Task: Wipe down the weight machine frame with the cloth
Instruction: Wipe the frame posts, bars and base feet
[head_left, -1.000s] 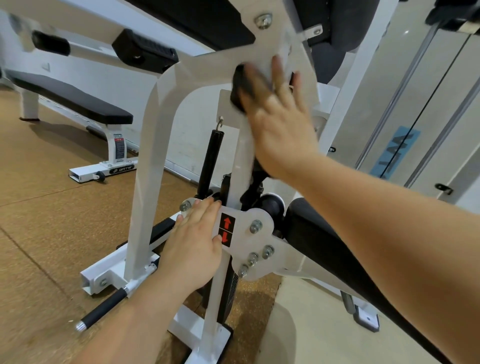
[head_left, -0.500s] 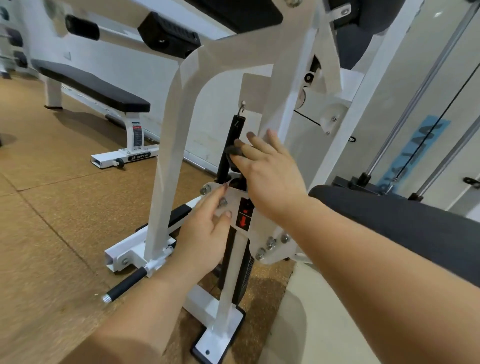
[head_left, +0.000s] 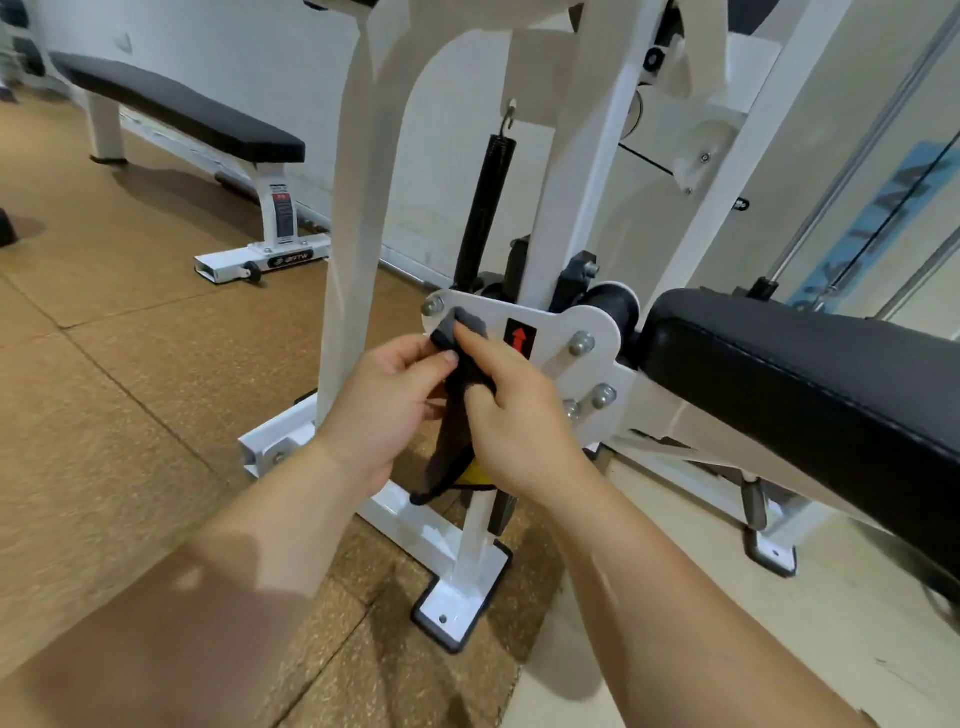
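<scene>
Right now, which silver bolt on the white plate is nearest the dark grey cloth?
The leftmost silver bolt, beside the dark grey cloth; the other three sit past the red arrow sticker.

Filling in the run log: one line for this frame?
step: wiping pivot plate | left hand: pinches cloth | right hand: grips cloth, index finger presses it to plate | cloth tail: hangs free

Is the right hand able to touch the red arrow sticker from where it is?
Probably yes. The right hand sits just beside the red arrow sticker on the white plate, with nothing between them. It grips the cloth, so that would go along.
</scene>
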